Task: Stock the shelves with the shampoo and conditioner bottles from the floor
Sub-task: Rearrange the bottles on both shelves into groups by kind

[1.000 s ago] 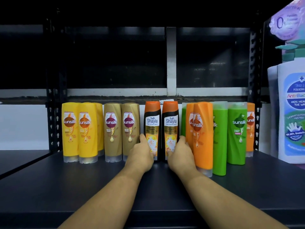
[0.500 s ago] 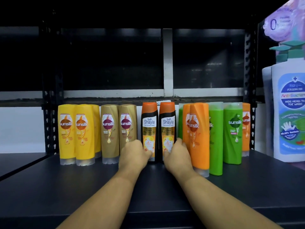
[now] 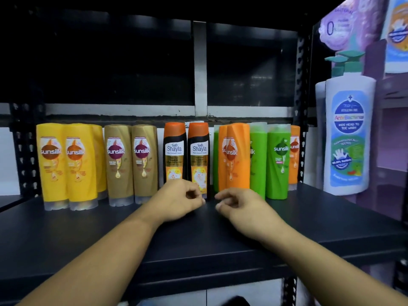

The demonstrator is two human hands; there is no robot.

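Observation:
Two black Safi Shayla bottles with orange caps (image 3: 186, 155) stand upright side by side at the middle of the dark shelf (image 3: 88, 235). My left hand (image 3: 176, 198) hovers just in front of the left one, fingers loosely curled, holding nothing. My right hand (image 3: 239, 204) is a little to the right, also loosely curled and empty. Yellow Sunsilk bottles (image 3: 66, 164) and gold Sunsilk bottles (image 3: 130, 162) stand to the left. Orange Sunsilk bottles (image 3: 234, 157) and green Sunsilk bottles (image 3: 277, 160) stand to the right.
A tall white pump bottle (image 3: 348, 133) with a blue label stands on the neighbouring shelf at the right. Black perforated uprights (image 3: 301, 96) frame the bay. The shelf's front half lies bare under my forearms. The shelf above is dark.
Both hands have let go of the two Safi Shayla bottles and drawn back toward me. The bottles stay upright in the row.

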